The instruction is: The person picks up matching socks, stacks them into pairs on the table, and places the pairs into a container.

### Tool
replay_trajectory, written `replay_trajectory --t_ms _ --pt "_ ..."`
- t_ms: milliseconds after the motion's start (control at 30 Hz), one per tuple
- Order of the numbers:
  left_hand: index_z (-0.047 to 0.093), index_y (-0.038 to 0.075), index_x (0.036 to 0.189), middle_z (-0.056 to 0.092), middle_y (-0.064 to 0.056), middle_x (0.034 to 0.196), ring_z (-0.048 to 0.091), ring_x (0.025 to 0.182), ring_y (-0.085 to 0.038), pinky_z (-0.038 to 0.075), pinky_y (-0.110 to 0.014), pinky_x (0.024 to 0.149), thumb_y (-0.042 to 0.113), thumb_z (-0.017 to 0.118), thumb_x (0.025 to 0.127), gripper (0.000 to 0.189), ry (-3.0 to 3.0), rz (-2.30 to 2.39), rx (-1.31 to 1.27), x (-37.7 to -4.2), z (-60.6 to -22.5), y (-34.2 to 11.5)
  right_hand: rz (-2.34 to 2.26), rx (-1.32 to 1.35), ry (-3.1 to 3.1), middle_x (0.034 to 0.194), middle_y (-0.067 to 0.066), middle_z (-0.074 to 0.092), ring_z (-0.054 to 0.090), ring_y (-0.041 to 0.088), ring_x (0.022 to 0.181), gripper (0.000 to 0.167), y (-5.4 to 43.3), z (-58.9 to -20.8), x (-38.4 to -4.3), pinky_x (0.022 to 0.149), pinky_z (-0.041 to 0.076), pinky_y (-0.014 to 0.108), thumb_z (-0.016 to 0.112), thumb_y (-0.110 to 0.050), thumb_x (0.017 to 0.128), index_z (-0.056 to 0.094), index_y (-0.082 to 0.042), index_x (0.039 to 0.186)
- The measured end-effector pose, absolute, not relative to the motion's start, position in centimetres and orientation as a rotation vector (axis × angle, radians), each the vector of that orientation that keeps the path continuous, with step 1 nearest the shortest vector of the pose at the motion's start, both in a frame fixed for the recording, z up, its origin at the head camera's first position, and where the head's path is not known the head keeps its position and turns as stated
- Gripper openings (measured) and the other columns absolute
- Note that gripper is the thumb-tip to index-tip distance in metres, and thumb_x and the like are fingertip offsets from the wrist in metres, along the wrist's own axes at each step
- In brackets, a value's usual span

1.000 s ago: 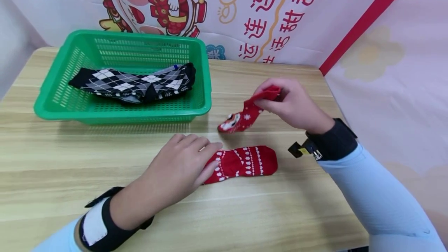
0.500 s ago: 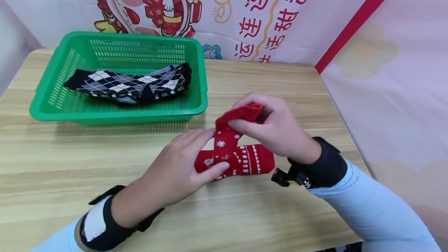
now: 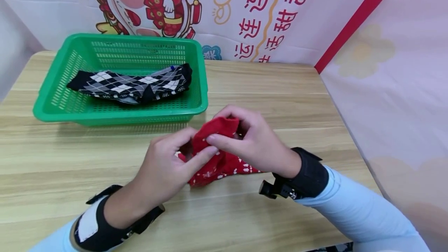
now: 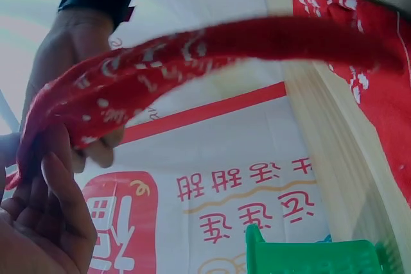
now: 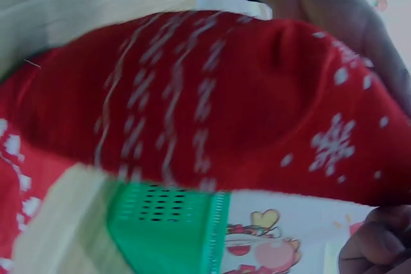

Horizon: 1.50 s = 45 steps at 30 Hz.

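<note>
A red sock (image 3: 214, 128) with white snowflakes hangs between my two hands, held by its cuff end. My left hand (image 3: 162, 162) pinches one side of it, thumb in front. On the other side my right hand (image 3: 253, 141) pinches the cuff, with its thumb lying near the left one. In the right wrist view the held sock (image 5: 192, 101) stretches out sideways, showing white stripes and a snowflake. Beneath it, a second red sock (image 3: 241, 165) with white patterns lies flat on the table, partly covered by the held one and the hands.
At the back left of the wooden table (image 3: 273, 221) stands a green plastic basket (image 3: 122, 118). Black, grey and white argyle socks (image 3: 133, 84) lie inside it. A printed cloth (image 3: 297, 42) hangs behind the table, and a pale cloth (image 3: 402, 108) borders the right side.
My right hand has brought the snowflake sock left and down over the other red sock. My left hand has gone from resting on the lying sock to pinching the lifted one.
</note>
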<state>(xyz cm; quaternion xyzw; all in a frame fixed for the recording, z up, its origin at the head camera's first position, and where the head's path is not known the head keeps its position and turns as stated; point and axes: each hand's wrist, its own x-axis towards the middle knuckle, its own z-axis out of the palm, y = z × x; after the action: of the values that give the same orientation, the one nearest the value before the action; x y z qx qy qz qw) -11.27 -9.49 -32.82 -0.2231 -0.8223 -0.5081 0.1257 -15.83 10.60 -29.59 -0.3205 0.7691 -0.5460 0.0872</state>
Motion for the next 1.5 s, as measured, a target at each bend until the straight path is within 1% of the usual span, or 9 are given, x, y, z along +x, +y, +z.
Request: replay_trajectory --t_ms 100,233,300,367,500,733,833,1100,1500 --pt "0.072 0.009 0.098 0.071 0.005 0.079 0.059 0.064 -0.002 0.055 -0.022 0.056 0.013 0.08 0.085 0.016 -2.373 -1.536 -0.679 -11.3 -32.8 -9.4 -1.695 -0.893 2.197 0.103 0.011 0.068 0.068 0.023 0.085 0.03 11.0 -30.8 -15.9 0.074 0.062 0.04 0.072 -0.016 0.092 0.061 -0.004 0.117" --pt "0.072 0.007 0.095 0.07 0.003 0.077 0.059 0.061 -0.003 0.055 -0.023 0.055 0.011 0.079 0.085 0.013 -2.356 -1.611 -0.683 -11.4 -32.8 -9.2 -1.726 -0.804 2.029 0.118 0.014 0.062 0.064 0.027 0.1 0.062 11.5 -32.6 -16.0 0.083 0.06 0.039 0.071 -0.048 0.09 0.053 -0.004 0.13" --pt "0.071 0.006 0.096 0.072 0.001 0.081 0.062 0.063 -0.003 0.057 -0.024 0.058 0.012 0.078 0.086 0.013 -2.35 -1.653 -0.658 -11.5 -32.7 -9.3 -1.702 -0.773 1.942 0.124 0.017 0.06 0.063 0.025 0.106 0.074 11.6 -33.5 -15.9 0.087 0.059 0.038 0.071 -0.055 0.087 0.05 -0.002 0.135" --pt "0.071 0.005 0.099 0.074 -0.001 0.087 0.066 0.067 -0.003 0.059 -0.025 0.062 0.013 0.077 0.088 0.015 -2.345 -1.7 -0.624 -11.5 -32.6 -9.4 -1.666 -0.746 1.858 0.127 0.019 0.058 0.062 0.023 0.109 0.076 11.6 -34.2 -15.7 0.089 0.058 0.038 0.072 -0.052 0.087 0.048 0.0 0.137" --pt "0.067 0.005 0.114 0.075 -0.004 0.102 0.071 0.078 -0.007 0.061 -0.027 0.07 0.014 0.073 0.091 0.025 -2.353 -1.801 -0.583 -11.5 -32.5 -9.8 -1.616 -0.682 1.762 0.128 0.021 0.062 0.066 0.02 0.109 0.063 11.3 -34.8 -15.4 0.088 0.06 0.04 0.075 -0.034 0.09 0.051 0.0 0.136" --pt "0.058 0.01 0.125 0.069 -0.004 0.111 0.07 0.091 -0.018 0.062 -0.03 0.07 0.017 0.071 0.091 0.036 -2.399 -1.964 -0.54 -11.6 -32.0 -10.3 -1.53 -0.685 1.829 0.115 0.015 0.071 0.07 0.023 0.102 0.039 11.2 -34.4 -15.0 0.087 0.06 0.04 0.072 -0.015 0.092 0.061 -0.003 0.128" --pt "0.062 0.014 0.124 0.071 -0.003 0.108 0.071 0.09 -0.018 0.062 -0.03 0.068 0.021 0.072 0.092 0.035 -2.428 -1.976 -0.49 -11.7 -31.9 -10.3 -1.486 -0.672 1.85 0.111 0.014 0.072 0.072 0.023 0.097 0.038 11.4 -34.3 -14.8 0.085 0.061 0.04 0.072 -0.014 0.091 0.062 -0.004 0.126" --pt "0.074 0.011 0.105 0.074 -0.002 0.088 0.07 0.071 -0.012 0.061 -0.031 0.062 0.021 0.071 0.094 0.015 -2.399 -1.886 -0.456 -12.1 -31.8 -10.4 -1.448 -0.618 1.871 0.114 0.012 0.071 0.071 0.023 0.099 0.04 11.6 -34.5 -14.5 0.084 0.061 0.038 0.073 -0.017 0.091 0.06 -0.006 0.127" --pt "0.074 0.01 0.117 0.077 -0.003 0.104 0.074 0.085 -0.008 0.06 -0.024 0.069 0.013 0.075 0.09 0.027 -2.39 -1.675 -0.584 -11.7 -32.1 -10.4 -1.37 -0.625 1.925 0.106 0.005 0.075 0.072 0.019 0.095 0.035 11.9 -35.7 -13.9 0.082 0.06 0.034 0.076 -0.021 0.089 0.066 -0.009 0.121"
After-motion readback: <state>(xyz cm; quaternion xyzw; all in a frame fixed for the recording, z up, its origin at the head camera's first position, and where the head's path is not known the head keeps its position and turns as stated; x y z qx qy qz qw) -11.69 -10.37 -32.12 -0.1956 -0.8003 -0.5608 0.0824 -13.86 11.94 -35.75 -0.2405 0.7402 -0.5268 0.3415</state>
